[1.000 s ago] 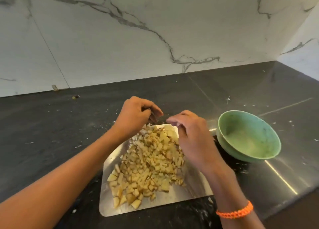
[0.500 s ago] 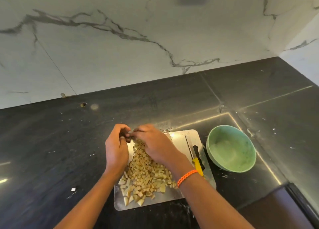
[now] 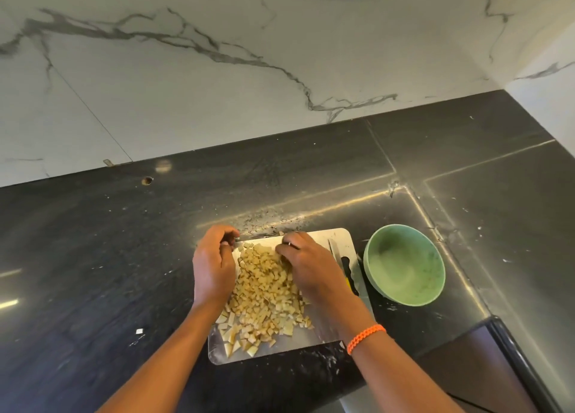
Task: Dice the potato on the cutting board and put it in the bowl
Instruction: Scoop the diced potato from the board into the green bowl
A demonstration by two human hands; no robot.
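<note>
So the dicing looks done to me: the diced potato (image 3: 264,291) sits in 1 long heap on the steel cutting board (image 3: 339,237), running from the far edge back toward the person. Both hands are cupped round the far end of it. The left hand (image 3: 213,266) has its fingers curled in at the board's far left corner; can't tell whether it's pinching pieces or the board's edge. The right hand (image 3: 306,265) lies on the heap with fingers bent down into the cubes, looks like it's gathering some.

What matters next: the green bowl (image 3: 404,265) is off to the right, just beside the board and still bare inside, so the right hand is the nearer 1. A knife (image 3: 347,271) lies along the board's right edge, right between heap and bowl, so anything scooped has to go over it. Dark counter (image 3: 93,272) on the left gives plenty of elbow room; the counter's front edge is close behind the bowl.
</note>
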